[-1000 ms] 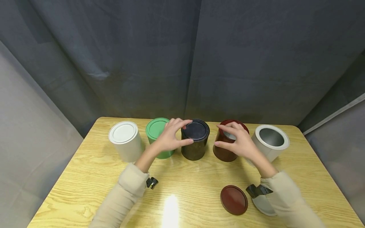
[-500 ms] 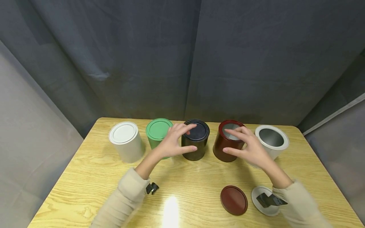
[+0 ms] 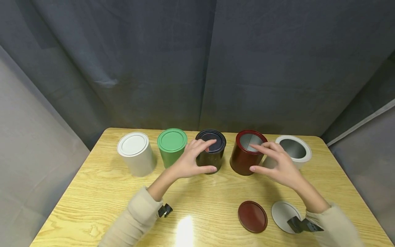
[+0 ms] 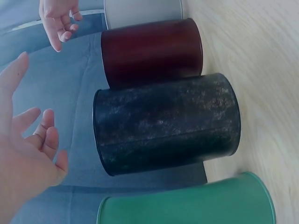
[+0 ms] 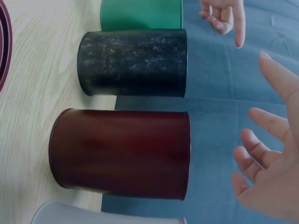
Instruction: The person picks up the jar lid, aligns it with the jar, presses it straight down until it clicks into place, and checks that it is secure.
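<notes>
My left hand (image 3: 194, 159) hovers in front of the black can (image 3: 213, 159), thumb and fingers spread wide with nothing between them. That can has its lid on. To the right stands a dark red can (image 3: 243, 159) without its lid, its bare inside showing. Near its right side my right hand (image 3: 279, 164) hangs with the thumb and fingers apart, holding nothing. Both wrist views show a gap between each hand and the cans. Behind the right hand is an uncovered white can (image 3: 303, 151). A dark red lid (image 3: 252, 216) and a white lid (image 3: 282, 212) lie on the table.
A lidded green can (image 3: 172, 140) and a lidded white can (image 3: 135, 154) stand at the left of the row. The wooden table (image 3: 102, 192) ends at a dark curtain (image 3: 154, 68) behind the cans.
Both hands have drawn back toward the person, the right one also moving to the right. The dark red can's opening and the white lid show more fully. The cans and lids have stayed in place.
</notes>
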A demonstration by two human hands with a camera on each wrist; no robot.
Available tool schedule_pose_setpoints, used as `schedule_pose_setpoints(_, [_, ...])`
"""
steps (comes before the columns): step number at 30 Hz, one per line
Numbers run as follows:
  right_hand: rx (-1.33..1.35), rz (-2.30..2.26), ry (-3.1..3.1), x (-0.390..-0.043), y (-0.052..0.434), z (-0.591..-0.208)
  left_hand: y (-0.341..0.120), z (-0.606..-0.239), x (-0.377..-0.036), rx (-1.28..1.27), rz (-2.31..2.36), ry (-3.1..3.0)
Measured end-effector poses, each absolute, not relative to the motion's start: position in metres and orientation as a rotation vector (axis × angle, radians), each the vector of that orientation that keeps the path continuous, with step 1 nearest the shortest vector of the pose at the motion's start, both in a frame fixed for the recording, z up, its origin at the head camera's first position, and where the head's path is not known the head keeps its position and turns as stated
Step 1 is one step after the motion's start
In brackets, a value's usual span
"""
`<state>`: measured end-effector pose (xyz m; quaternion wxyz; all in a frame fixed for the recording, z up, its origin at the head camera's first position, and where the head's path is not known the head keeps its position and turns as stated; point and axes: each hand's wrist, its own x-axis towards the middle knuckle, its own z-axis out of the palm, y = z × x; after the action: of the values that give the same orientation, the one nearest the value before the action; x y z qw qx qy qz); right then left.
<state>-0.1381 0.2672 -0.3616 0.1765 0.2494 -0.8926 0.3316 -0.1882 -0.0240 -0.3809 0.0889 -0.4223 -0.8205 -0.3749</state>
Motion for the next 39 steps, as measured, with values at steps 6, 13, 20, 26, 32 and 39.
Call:
schedule_pose_setpoints(6, [0.709, 0.927, -2.521, -0.131, 0.275, -0.362, -0.019, -0.382, -0.180, -1.272, -1.097, -2.429])
schedule_pose_setpoints(13, [0.702, 0.892, -2.541, -0.122, 0.285, -0.369, -0.011, -0.388, -0.170, -1.291, -1.146, -2.437])
schedule_pose_setpoints(20, [0.727, 0.897, -2.517, -0.111, 0.295, -0.386, -0.003, -0.403, -0.162, -1.316, -1.090, -2.504])
schedule_pose_setpoints(26, [0.729, 0.900, -2.591, -0.099, 0.302, -0.409, 0.001, -0.420, -0.154, -1.360, -1.038, -2.574])
schedule_pose_setpoints(32, [0.695, 0.897, -2.626, -0.090, 0.306, -0.429, 0.008, -0.433, -0.150, -1.362, -1.026, -2.619])
schedule_pose_setpoints(39, [0.745, 0.920, -2.614, -0.083, 0.312, -0.454, 0.016, -0.452, -0.146, -1.421, -0.989, -2.673])
